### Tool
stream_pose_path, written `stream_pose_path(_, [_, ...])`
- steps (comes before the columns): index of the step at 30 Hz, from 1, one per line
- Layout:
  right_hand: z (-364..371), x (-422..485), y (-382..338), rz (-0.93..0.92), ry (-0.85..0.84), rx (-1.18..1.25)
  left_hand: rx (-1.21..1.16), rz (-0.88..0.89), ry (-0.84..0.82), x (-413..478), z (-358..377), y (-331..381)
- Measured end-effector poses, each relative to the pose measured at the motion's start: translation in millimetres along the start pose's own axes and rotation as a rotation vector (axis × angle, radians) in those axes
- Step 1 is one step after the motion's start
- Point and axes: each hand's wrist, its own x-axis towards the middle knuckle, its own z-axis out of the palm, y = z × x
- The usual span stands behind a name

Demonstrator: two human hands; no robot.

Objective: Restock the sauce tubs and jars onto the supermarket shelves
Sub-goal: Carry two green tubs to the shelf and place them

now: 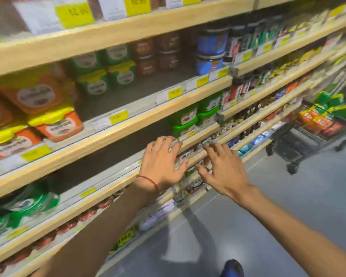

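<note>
Green rectangular plastic sauce tubs (185, 119) are standing upright above the left hand (162, 162) and right hand (224, 170), both grips wide, holding nothing.

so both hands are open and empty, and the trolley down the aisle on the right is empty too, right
Not quite. The trolley isn't empty: the head view shows it loaded with green tubs and orange tubs. The rest stands: the left hand and right hand are both open and hold nothing.
</note>
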Motion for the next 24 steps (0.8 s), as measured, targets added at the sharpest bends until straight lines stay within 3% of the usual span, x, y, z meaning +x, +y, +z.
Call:
stream_pose_path(8, [-3.8, -29.5, 183.6, 0.239, -0.011, 0.027, -0.061, 0.163, -0.148, 116.3, 57.6, 163.0])
stream_pose_path(13, [-5.7, -38.6, 304.3, 0.370, -0.036, 0.014, -0.148, 0.218, -0.127, 183.2, 101.6, 264.4])
stream_pose_path(16, [-9.7, -39.5, 368.8, 0.455, -0.007, 0.021, -0.164, 0.284, -0.201, 227.3, 118.6, 318.4])
stream_pose_path(24, [-26.9, 2.3, 569.7, 0.713, 0.125, 0.126, -0.167, 0.433, -0.194, 383.2, 171.0, 443.6])
